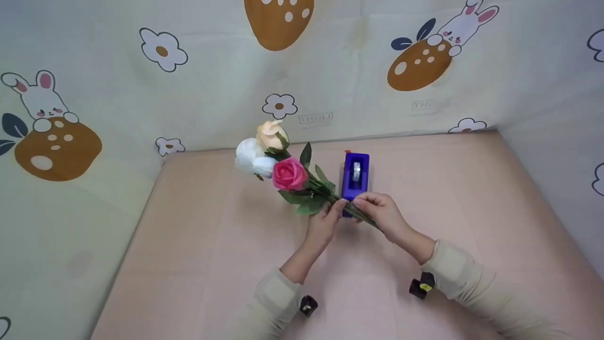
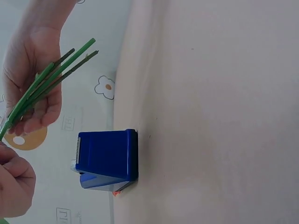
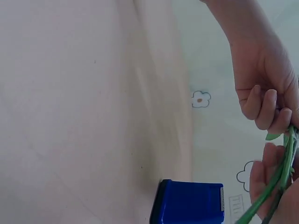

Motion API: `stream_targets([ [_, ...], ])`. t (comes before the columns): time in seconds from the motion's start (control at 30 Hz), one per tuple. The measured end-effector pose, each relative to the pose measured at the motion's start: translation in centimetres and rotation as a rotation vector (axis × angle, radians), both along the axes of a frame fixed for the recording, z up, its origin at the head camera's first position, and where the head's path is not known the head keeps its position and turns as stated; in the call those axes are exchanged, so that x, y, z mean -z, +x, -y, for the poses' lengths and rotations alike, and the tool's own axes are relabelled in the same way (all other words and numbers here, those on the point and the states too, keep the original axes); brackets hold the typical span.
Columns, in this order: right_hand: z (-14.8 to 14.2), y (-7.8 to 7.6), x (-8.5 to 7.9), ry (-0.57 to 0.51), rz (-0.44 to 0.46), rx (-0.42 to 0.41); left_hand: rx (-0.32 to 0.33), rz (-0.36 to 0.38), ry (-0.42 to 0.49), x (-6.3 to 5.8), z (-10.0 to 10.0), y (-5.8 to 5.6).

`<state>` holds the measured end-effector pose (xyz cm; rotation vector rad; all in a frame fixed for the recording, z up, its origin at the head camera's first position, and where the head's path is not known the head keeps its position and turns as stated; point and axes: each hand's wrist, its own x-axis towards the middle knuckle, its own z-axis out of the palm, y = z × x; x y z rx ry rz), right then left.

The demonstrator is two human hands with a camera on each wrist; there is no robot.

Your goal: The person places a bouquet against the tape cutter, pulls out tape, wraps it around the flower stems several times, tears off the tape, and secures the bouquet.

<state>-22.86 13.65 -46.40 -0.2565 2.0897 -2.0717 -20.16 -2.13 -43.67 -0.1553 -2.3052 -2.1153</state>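
Note:
A bunch of artificial flowers, with a pink rose [image 1: 289, 174], a white flower [image 1: 252, 157] and a cream rose [image 1: 271, 135], is held aslant above the table. My left hand [image 1: 324, 224] grips its green stems [image 2: 46, 84] below the leaves. Close beside it, the thumb and index finger of my right hand [image 1: 384, 215] pinch at the stems, whose lower ends pass across the right palm. A clear, shiny patch like tape shows on the stems [image 3: 286, 163] between the hands; its extent is hidden. Just beyond the hands, a blue tape dispenser [image 1: 348, 184] stands on the table.
A pale pink cover lies over the table [image 1: 198, 264]. Behind it hangs a light cloth [image 1: 212, 94] printed with rabbits and flowers. Small black wrist cameras [image 1: 308, 306] sit at both cuffs.

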Motion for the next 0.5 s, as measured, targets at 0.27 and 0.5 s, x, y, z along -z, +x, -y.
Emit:
stream_targets([
  [0.27,0.2,0.5,-0.5,-0.128,0.187,-0.180,0.118,-0.110,-0.041,0.3,0.9,-0.4],
  [0.5,0.1,0.4,-0.8,-0.156,0.274,-0.288,0.131,-0.105,-0.093,0.2,1.2,-0.3],
])
